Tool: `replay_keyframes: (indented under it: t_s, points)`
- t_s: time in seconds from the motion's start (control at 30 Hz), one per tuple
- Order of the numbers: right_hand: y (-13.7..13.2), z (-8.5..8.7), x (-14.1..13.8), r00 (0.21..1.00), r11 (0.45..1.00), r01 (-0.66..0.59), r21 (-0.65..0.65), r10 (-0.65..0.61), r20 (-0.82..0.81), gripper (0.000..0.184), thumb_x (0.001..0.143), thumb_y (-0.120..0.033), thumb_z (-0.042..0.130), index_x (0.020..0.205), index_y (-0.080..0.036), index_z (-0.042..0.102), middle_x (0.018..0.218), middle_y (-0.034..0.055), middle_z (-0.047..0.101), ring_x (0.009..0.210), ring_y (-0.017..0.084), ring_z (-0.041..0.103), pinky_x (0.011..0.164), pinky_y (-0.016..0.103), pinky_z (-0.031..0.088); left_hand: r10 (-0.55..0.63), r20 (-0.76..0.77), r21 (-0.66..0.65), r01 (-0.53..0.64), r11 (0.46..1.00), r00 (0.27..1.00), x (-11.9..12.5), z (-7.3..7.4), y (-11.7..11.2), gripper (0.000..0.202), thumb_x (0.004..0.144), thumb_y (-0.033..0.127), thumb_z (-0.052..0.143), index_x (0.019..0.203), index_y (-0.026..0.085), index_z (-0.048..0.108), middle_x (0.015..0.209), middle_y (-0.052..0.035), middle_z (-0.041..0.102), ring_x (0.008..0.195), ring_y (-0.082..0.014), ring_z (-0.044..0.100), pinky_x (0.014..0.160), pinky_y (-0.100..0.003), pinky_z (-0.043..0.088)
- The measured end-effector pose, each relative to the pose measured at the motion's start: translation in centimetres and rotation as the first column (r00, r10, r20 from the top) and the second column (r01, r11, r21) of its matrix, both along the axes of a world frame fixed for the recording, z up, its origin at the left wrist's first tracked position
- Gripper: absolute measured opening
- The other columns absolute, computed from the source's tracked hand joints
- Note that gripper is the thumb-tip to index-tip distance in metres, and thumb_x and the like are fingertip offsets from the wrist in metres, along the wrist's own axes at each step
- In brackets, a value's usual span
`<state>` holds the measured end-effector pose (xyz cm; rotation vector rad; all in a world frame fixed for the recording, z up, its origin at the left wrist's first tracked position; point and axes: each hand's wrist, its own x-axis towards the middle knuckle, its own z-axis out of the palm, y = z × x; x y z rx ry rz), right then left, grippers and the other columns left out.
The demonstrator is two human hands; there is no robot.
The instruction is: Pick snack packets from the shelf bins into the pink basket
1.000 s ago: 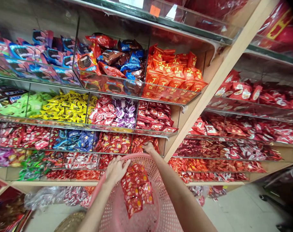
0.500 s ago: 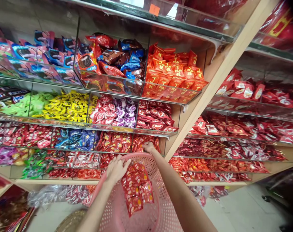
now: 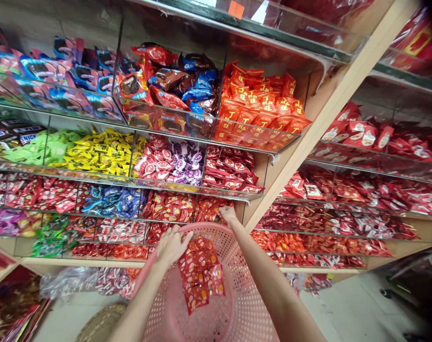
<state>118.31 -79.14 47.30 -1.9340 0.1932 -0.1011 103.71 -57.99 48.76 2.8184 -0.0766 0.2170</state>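
My left hand (image 3: 172,245) grips the rim of a pink perforated plastic basket (image 3: 233,304) held up close to the shelves. Red and orange candy packets (image 3: 201,274) lie in a heap inside the basket, just right of that hand. My right hand (image 3: 227,213) reaches past the basket's far rim into a shelf bin of red wrapped candies (image 3: 209,208). Its fingers are curled into the sweets, and what they hold is hidden.
Clear-fronted shelf bins (image 3: 173,161) hold sweets in many colours: yellow packets (image 3: 98,152), blue packets (image 3: 109,199), orange packs (image 3: 262,109). A slanted wooden upright (image 3: 308,137) divides two shelf sections. A woven basket (image 3: 102,323) and bagged sweets (image 3: 77,285) sit low left.
My right hand has shifted slightly right and up within the red candy bin. The view has tilted a little. My left hand stays on the basket rim.
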Motion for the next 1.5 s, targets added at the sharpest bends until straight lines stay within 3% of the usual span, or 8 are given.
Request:
replay_keyframes:
  t_s: [0.1,0.23,0.4,0.53,0.73,1.0,1.2,1.5]
  points:
    - [-1.1,1.4,-1.7,0.999,0.995,0.035,0.092,-0.036,0.015,0.021,0.074,-0.033,0.058,0.065,-0.014,0.055,0.057,0.0005,0.059,0.05,0.01,0.052,0.047,0.02,0.039,0.001,0.002,0.0,-0.001,1.0,1.0,0.0,0.0,0.0,0.064,0.087,0.057,0.019,0.088,0.02,0.071,0.102,-0.0108,0.059,0.093,-0.0249,0.054,0.084,-0.037,0.038]
    - [-1.4,2.2,-6.0,0.996,0.976,0.038,0.216,-0.054,0.067,0.022,0.067,-0.037,0.057,0.073,-0.016,0.056,0.064,0.0018,0.063,0.058,0.012,0.057,0.052,0.021,0.043,0.002,0.017,-0.014,-0.002,1.0,1.0,0.1,-0.1,0.0,0.069,0.088,0.057,0.013,0.086,0.018,0.07,0.099,-0.0112,0.06,0.093,-0.0256,0.054,0.086,-0.039,0.037]
    - [1.1,0.4,-11.5,0.996,0.923,-0.049,0.381,0.074,-0.05,0.025,0.058,-0.037,0.065,0.07,-0.017,0.056,0.059,0.0001,0.063,0.053,0.011,0.057,0.048,0.02,0.042,0.015,0.011,-0.041,-0.014,0.999,1.0,0.2,-0.2,0.0,0.074,0.087,0.057,0.008,0.088,0.015,0.07,0.103,-0.0137,0.06,0.098,-0.0271,0.053,0.088,-0.039,0.036]
    - [3.9,-0.8,-13.1,0.967,0.903,-0.038,0.429,0.142,-0.213,0.018,0.057,-0.03,0.067,0.061,-0.017,0.055,0.054,-0.0005,0.063,0.05,0.011,0.058,0.045,0.019,0.041,0.007,-0.016,-0.043,-0.008,0.999,1.0,0.1,0.0,0.0,0.075,0.087,0.057,0.008,0.092,0.017,0.07,0.102,-0.0124,0.06,0.096,-0.0256,0.053,0.087,-0.038,0.036]
    - [6.1,-1.2,-13.2,0.95,0.92,-0.029,0.39,0.147,-0.276,0.009,0.062,-0.02,0.06,0.055,-0.017,0.054,0.049,-0.0011,0.061,0.044,0.009,0.055,0.042,0.018,0.041,0.002,-0.014,-0.039,-0.002,0.999,1.0,0.0,0.2,0.0,0.074,0.087,0.058,0.008,0.094,0.019,0.07,0.103,-0.0119,0.06,0.095,-0.025,0.053,0.086,-0.037,0.037]
    - [6.4,-1.9,-13.4,0.958,0.955,0.008,0.296,0.078,-0.277,0.014,0.066,-0.021,0.057,0.056,-0.019,0.048,0.046,-0.002,0.059,0.041,0.01,0.053,0.038,0.018,0.041,-0.006,-0.027,-0.054,0.005,0.999,1.0,0.1,0.2,0.2,0.073,0.087,0.058,0.01,0.094,0.018,0.071,0.104,-0.0131,0.06,0.096,-0.0256,0.052,0.086,-0.038,0.036]
    - [5.8,-2.9,-13.4,0.98,0.994,-0.014,0.105,0.034,-0.196,0.021,0.066,-0.017,0.054,0.048,-0.021,0.043,0.038,-0.0039,0.051,0.032,0.009,0.042,0.036,0.02,0.032,-0.014,-0.018,-0.036,0.013,0.999,1.0,0.1,0.1,0.2,0.071,0.087,0.058,0.011,0.093,0.019,0.071,0.105,-0.0126,0.059,0.097,-0.0268,0.052,0.086,-0.04,0.037]
    - [5.5,-3.7,-13.1,0.997,0.989,0.006,-0.148,-0.016,-0.069,0.028,0.063,-0.016,0.055,0.04,-0.022,0.04,0.04,-0.0038,0.047,0.044,0.013,0.051,0.045,0.021,0.035,-0.002,-0.019,-0.03,0.001,1.0,1.0,0.0,0.5,0.1,0.068,0.087,0.057,0.014,0.088,0.02,0.07,0.098,-0.0107,0.06,0.094,-0.0247,0.054,0.083,-0.036,0.039]
